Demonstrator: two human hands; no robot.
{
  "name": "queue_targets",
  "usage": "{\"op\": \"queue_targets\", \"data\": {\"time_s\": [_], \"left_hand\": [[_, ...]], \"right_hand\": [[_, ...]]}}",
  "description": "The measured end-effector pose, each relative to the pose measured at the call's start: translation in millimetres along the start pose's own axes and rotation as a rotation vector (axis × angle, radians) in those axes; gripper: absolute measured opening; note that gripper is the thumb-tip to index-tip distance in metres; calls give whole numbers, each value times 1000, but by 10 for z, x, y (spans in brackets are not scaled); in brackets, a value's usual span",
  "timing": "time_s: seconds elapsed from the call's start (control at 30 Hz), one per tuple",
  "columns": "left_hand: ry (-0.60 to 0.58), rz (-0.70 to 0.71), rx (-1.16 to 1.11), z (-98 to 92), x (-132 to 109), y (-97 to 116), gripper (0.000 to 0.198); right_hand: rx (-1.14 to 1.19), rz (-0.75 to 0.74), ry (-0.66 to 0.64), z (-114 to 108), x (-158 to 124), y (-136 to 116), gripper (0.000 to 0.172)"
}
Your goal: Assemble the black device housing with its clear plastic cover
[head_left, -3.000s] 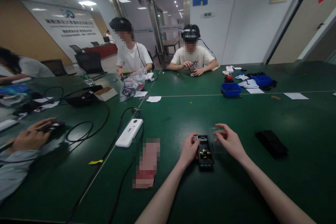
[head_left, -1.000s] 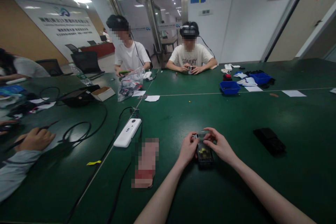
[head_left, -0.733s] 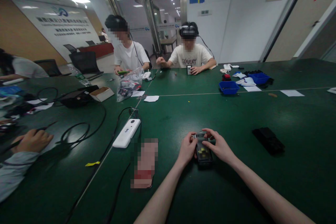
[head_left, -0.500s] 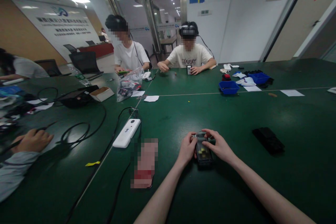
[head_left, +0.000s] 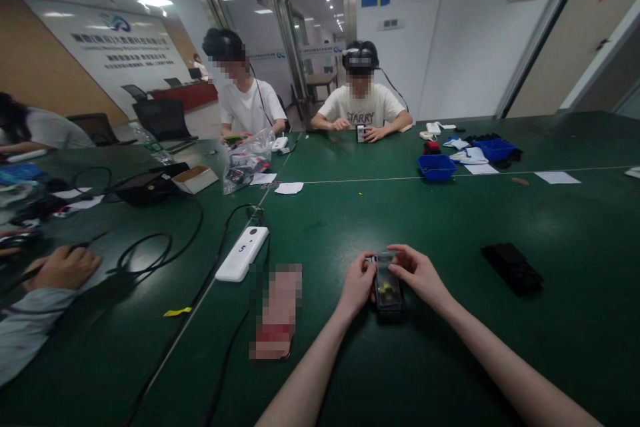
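Black case (head_left: 387,290) lies flat between left hand (head_left: 357,283) and right hand (head_left: 420,275).

The counter (head_left: 450,213) looks matt green, the small black case (head_left: 387,293) glossy plastic with a clear cover, and the power strip (head_left: 243,253) at ten o'clock smooth white plastic.

We log a long dark green table (head_left: 350,213). By its near edge lies a small black rectangular case (head_left: 387,290). Toward the right edge is a flat black pouch (head_left: 513,269). Left of centre are a white oblong power strip (head_left: 243,253) and looped black cables (head_left: 145,253). Toward the far edge are a blue plastic bin (head_left: 437,166) and a white paper sheet (head_left: 557,177).
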State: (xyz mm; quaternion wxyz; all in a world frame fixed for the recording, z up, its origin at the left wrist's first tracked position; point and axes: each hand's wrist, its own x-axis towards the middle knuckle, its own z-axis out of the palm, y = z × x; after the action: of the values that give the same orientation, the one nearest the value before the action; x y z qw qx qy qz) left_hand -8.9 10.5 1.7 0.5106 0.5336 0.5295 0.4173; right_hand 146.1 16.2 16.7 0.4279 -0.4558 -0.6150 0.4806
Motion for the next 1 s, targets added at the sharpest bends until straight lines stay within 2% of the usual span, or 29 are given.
{"op": "queue_targets", "data": {"time_s": [0.23,0.4,0.6,0.83,1.0], "left_hand": [[-23,-3,-4,-5,7,-10,23],[-20,-6,-3,-5,-1,10,21],[-21,-8,-6,-5,-4,16,20],[-24,-19,-51,-17,-5,9,26],[4,9,-11,-9,4,-17,27]], "right_hand": [[87,37,17,-6,4,-4,30],[92,59,-32,-4,4,6,31],[-13,39,-67,-5,-1,29,30],[-238,-51,3,-14,-5,24,25],[-233,-36,10,-1,4,78,28]]}}
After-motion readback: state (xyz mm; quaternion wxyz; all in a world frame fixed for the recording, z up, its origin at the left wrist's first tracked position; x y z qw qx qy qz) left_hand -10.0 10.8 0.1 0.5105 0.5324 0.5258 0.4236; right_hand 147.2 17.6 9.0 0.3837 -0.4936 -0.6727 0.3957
